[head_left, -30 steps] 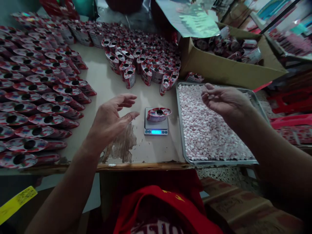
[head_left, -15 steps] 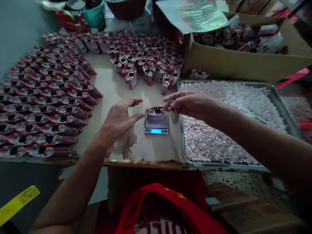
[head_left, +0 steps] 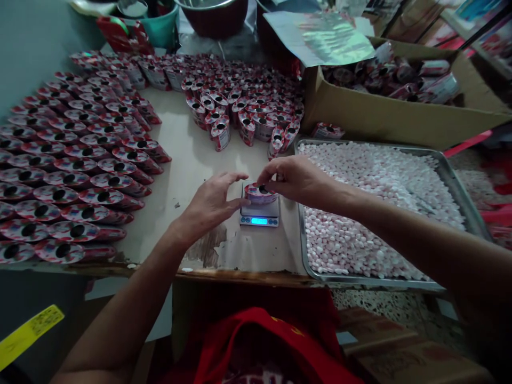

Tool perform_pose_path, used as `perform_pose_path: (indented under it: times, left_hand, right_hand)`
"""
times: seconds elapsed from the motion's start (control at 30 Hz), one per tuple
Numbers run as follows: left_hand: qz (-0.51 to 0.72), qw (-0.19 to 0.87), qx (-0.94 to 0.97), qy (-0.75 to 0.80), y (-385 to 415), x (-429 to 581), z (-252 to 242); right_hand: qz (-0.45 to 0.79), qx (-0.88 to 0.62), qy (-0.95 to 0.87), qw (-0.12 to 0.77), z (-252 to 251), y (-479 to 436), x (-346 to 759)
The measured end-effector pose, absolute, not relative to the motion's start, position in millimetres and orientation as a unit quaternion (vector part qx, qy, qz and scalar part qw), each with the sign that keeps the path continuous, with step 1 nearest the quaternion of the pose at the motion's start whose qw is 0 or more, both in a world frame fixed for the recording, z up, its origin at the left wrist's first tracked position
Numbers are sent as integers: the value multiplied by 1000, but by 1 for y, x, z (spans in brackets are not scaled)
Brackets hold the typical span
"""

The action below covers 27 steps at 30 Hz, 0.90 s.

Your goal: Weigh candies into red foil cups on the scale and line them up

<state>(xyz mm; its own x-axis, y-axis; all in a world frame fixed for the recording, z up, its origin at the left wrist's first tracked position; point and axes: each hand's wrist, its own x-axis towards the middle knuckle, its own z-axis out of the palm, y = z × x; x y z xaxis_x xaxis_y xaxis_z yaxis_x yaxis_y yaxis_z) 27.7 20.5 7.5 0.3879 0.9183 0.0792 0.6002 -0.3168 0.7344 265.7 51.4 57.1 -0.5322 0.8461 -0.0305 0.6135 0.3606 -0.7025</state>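
Note:
A small digital scale (head_left: 259, 220) with a lit blue display stands on the table. On its plate sits an oval red-and-white packet (head_left: 256, 199) with a dark round hole in its top. My left hand (head_left: 212, 201) is at the packet's left, thumb and fingers spread apart, the thumb tip at or very near its side. Over the packet's hole is my right hand (head_left: 298, 178), fingers pinched together; whatever they hold is hidden. White candy-like pellets (head_left: 360, 229) fill a metal tray (head_left: 303, 240) under my right forearm.
Rows of similar packets (head_left: 76, 165) cover the table's left side, and another cluster (head_left: 256, 106) stands at the back. A cardboard box (head_left: 392, 114) of packets is behind the tray. Bowls (head_left: 212, 18) stand at the far edge. The table's front edge (head_left: 240, 277) is worn.
My right hand has moved from the packet's right end to above its hole. My left hand has come closer to the packet. The whole view has shifted slightly.

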Motion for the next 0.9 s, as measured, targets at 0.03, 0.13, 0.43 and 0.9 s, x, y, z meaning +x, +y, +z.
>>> perform_pose_path:
  times: [0.03,0.13,0.43,0.9]
  left_hand:
    - [254,315,771,492,20,24,7]
    - [257,318,767,495,19,17,5]
    - [255,290,757,528,21,19,5]
    - [179,360,779,482,-97,-17,-61]
  right_hand:
    - [323,-448,-819,157,59,51,263]
    - [320,-448,-822,146,58,51,260]
    - [516,-549,-580,309,53,56,290]
    - [565,-487,-647,159,56,62,285]
